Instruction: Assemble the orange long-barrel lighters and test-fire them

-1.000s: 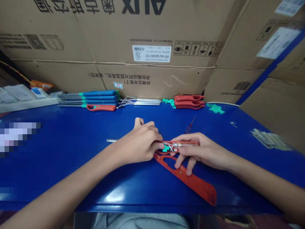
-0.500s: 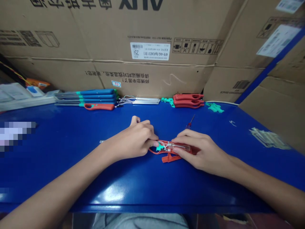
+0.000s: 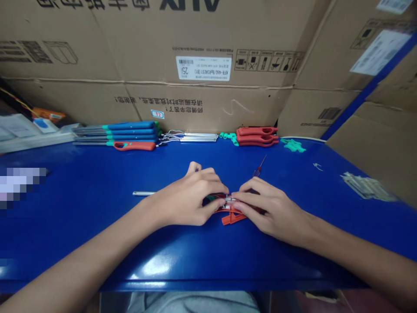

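Note:
An opened red stick lighter [image 3: 233,212] lies on the blue table between my hands. My left hand [image 3: 202,198] is closed over its front part, thumb and fingertips pinching by the nozzle end of the clear fuel tank [image 3: 230,198]. From the other side, the fingers and thumb of my right hand [image 3: 269,208] grip this tank, covering most of it. A metal tube [image 3: 143,193] sticks out beyond my left wrist. Under the casing's near edge rests a loose orange-red piece [image 3: 228,220]. The lighter's inner parts are mostly hidden by my fingers.
Beyond my right hand lies a screwdriver [image 3: 259,168]. Along the back are stacked blue lighters [image 3: 132,131], metal tubes with wires [image 3: 199,138], red casings [image 3: 256,137] and green parts [image 3: 293,145]. Clear tanks [image 3: 368,187] lie at right. A cardboard box [image 3: 146,52] stands behind.
My left hand has moved right, from the green part to the tank's nozzle end. My right fingers have closed in around the tank. More of the metal tube shows at left.

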Demonstrator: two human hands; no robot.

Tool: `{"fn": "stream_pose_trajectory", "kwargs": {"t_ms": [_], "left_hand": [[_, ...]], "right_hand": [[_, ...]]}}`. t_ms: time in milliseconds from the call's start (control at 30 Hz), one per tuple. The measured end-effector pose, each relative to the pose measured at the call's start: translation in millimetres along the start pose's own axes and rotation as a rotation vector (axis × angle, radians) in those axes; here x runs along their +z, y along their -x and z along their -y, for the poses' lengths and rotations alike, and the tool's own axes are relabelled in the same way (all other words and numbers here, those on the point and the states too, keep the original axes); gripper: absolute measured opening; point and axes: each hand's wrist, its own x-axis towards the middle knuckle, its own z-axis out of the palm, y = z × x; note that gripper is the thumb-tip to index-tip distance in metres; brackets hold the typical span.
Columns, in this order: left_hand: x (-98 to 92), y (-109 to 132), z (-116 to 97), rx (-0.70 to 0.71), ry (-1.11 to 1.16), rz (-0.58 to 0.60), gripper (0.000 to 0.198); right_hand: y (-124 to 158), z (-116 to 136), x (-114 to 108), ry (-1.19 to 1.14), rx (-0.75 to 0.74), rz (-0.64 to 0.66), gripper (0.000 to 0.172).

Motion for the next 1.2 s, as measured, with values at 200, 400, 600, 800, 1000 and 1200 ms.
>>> {"fn": "stream_pose_trajectory", "kwargs": {"t_ms": [200,400,600,800,1000,1200], "left_hand": [[2.4,-2,-2,-0.004,0.038,-0.043,0.018],[2.0,-1,-4,-0.002,0.036,-0.035,0.016],[3.1,-1,-4,0.03,-0.027,-0.018,0.019],[3.0,-1,-4,0.058,-0.013,-0.025,0.022],[2.7,-1,-3,0.068,0.04,-0.024,0.02],[2.6,-2,0,0.048,0.164,-0.04,0.018]], "right_hand": [[2,3,2,-0.033,0.031,-0.021,0.016],[1,3,5,-0.045,0.057,-0.043,0.005],[1,2,6,-0.101,0.053,-0.068,0.003],[2,1,8,-0.196,-0.016,-0.127,0.005],[3,0,10,-0.254,-0.103,-0.191,0.006],[2,1,11,-0.287,-0.128,-0.214,0.007]]}}
